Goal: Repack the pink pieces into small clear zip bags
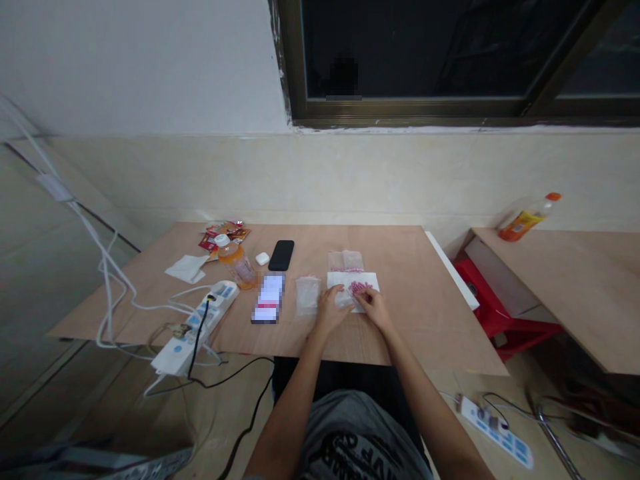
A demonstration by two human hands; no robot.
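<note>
A white sheet of paper [372, 279] lies on the table in front of me, with a pile of small pink bead-like pieces [358, 287] on it. My left hand [330, 308] is at the sheet's left edge, its fingers closed on a small clear plastic bag [344, 300]. On the right, my right hand [375, 308] has thumb and fingers pinched together at the edge of the pink pieces; whatever is between the fingertips is too small to make out. Left of my hands lies a stack of clear zip bags [307, 296]. Behind the paper is another clear bag [346, 261] with pink along its edge.
To the left are a lit phone [269, 298], a dark phone [281, 255], a white case [263, 259], an orange drink bottle [236, 261], snack wrappers [210, 239], tissue [186, 269] and a power strip [197, 328] with cables. A red stool [493, 313] stands right of the table.
</note>
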